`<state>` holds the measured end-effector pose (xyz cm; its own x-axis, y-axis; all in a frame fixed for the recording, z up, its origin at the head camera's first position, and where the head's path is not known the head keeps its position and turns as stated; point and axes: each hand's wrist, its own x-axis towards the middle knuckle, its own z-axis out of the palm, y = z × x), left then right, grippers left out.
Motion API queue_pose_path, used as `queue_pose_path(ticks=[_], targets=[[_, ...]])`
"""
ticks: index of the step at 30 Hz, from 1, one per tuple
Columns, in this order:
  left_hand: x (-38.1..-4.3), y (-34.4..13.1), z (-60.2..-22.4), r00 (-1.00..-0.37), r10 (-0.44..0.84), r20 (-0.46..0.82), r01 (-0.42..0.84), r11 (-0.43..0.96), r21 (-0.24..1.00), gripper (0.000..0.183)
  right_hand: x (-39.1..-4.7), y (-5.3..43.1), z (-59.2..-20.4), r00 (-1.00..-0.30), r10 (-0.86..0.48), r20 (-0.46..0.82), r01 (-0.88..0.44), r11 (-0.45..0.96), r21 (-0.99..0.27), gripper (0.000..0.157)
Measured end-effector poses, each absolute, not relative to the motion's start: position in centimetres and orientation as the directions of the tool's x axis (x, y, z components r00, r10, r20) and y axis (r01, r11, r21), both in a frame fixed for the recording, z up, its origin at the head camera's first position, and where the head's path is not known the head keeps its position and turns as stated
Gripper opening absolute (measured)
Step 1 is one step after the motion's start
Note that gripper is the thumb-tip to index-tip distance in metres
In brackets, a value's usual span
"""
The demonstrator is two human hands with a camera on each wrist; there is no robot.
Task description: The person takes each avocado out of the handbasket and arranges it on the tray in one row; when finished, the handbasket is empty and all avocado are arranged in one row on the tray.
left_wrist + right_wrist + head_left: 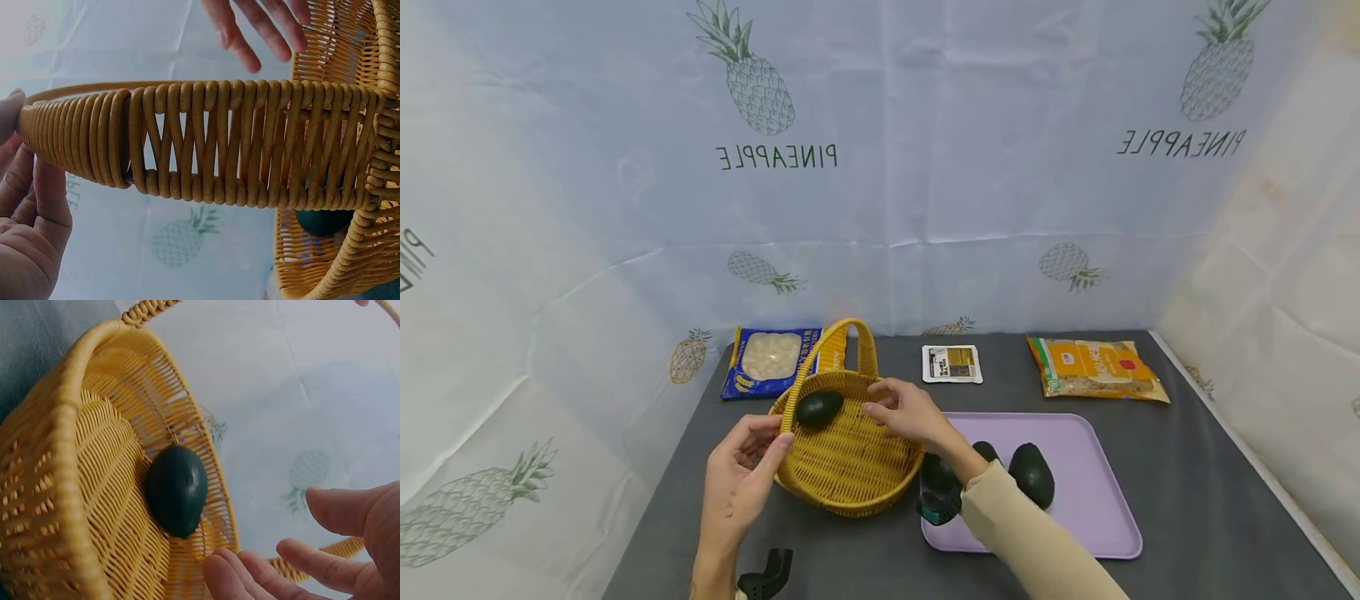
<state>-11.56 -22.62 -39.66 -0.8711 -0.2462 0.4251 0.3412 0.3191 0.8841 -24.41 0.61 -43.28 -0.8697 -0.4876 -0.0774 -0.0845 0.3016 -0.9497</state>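
A yellow wicker basket with a tall arched handle stands on the dark table. My left hand pinches the near left side of that handle between thumb and fingers. One dark green avocado lies inside the basket, toward its left back. Over the basket's right part is my right hand, its fingers loosely spread and holding nothing. A lilac tray to the right bears more avocados, partly covered by the right wrist in the head view.
Behind the basket lies a blue and yellow food bag. A small white packet sits at the back middle, and an orange bag at the back right. Pineapple-printed cloth hangs behind the table and along both sides.
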Motion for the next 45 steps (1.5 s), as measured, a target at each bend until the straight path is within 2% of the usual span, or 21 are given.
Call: queue_pose_path(ticks=[16, 30, 40, 45], targets=[[-12.2, -22.4, -39.7, -0.870, -0.239, 0.432, 0.347, 0.327, 0.879, 0.018, -26.3, -3.7, -44.5, -0.841, -0.480, -0.250, 0.106, 0.307, -0.946, 0.055], [-12.0, -22.5, -40.0, -0.877, -0.234, 0.419, 0.345, 0.299, 0.890, 0.020, -27.4, -5.9, -46.0, -0.862, -0.414, -0.294, 0.063, 0.488, -0.871, 0.059], [-11.9, -22.8, -39.8, -0.879, -0.224, 0.422, 0.345, 0.312, 0.885, 0.020, -28.0, -7.5, -46.2, -0.822, -0.444, -0.357, 0.122, 0.476, -0.871, 0.065], [-11.8, -22.9, -39.8, -0.876, -0.227, 0.426, 0.347, 0.315, 0.883, 0.021, -28.1, -8.1, -46.0, -0.829, -0.441, -0.343, 0.103, 0.483, -0.870, 0.064]])
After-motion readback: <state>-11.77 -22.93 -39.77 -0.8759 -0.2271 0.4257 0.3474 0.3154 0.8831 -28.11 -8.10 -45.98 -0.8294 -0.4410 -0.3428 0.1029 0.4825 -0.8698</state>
